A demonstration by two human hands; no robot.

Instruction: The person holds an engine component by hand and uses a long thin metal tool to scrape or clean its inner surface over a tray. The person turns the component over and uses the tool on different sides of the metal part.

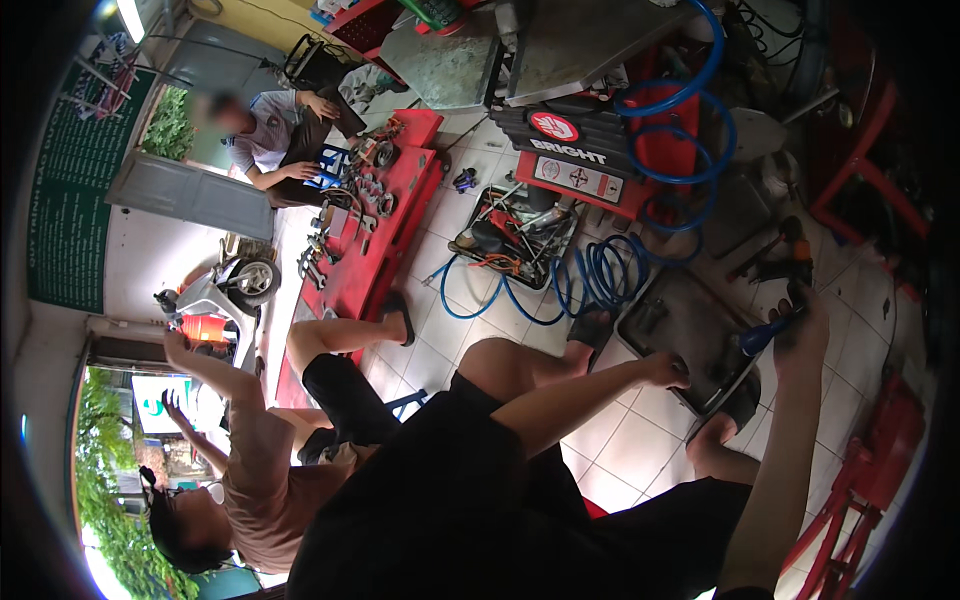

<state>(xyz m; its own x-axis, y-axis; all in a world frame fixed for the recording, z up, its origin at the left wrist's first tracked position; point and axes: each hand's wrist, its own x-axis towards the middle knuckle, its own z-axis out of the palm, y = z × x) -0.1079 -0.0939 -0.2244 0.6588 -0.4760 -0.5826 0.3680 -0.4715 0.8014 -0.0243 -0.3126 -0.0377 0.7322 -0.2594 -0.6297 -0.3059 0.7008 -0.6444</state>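
Note:
My right hand [805,325] is closed around a blue hand tool [765,337] whose exact kind I cannot make out. It is held over the edge of a shallow dark tray [655,312] on the floor. My left hand [665,371] hovers over the same tray with curled fingers. A small dark patch shows at its fingertips, too unclear to name. Beyond my right hand, an orange-and-black tool [797,250] lies among other dark tools.
A coiled blue air hose [600,275] lies beside a tray of tools [515,235] and a red-and-black cabinet [570,165]. Metal parts cover a low red bench [365,245]. One person [265,480] sits close on my left; another [275,135] sits behind the bench. A red stand [870,470] is at right.

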